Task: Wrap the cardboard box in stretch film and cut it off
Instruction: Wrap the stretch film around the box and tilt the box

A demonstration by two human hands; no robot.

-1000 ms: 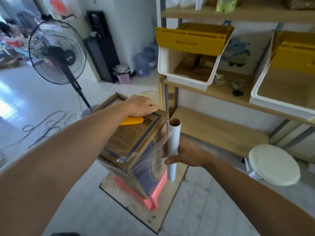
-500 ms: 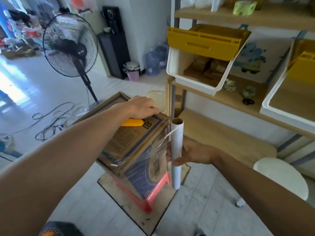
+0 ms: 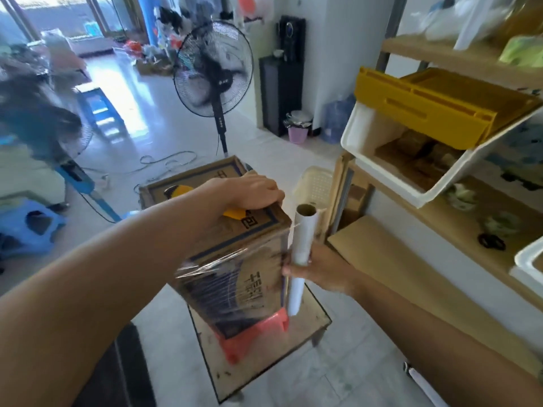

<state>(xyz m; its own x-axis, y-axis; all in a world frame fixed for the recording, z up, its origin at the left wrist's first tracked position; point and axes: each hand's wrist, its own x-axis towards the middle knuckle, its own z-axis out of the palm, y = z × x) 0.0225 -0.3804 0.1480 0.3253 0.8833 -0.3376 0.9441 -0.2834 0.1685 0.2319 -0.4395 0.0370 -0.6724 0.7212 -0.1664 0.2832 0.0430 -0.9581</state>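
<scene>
A brown cardboard box [image 3: 235, 259] stands on a red plastic stool [image 3: 252, 333], with clear stretch film [image 3: 211, 265] wound around its sides. My left hand [image 3: 249, 192] presses palm-down on the box top. A yellow utility knife [image 3: 233, 213] lies on the top, partly hidden under that hand and wrist. My right hand [image 3: 320, 274] grips the white stretch film roll [image 3: 302, 245] around its middle. The roll stands upright against the box's right corner, with film running from it onto the box.
The stool sits on a low wooden board [image 3: 305, 333]. A shelf unit [image 3: 440, 230] with white and yellow bins [image 3: 426, 113] stands close on the right. A standing fan [image 3: 213, 69], floor cables [image 3: 164, 163] and blue stools [image 3: 29, 227] are to the left and behind.
The roll has come in closer to the box's right corner and the film between them has shortened. My view has swung left. My left hand stays on the box top.
</scene>
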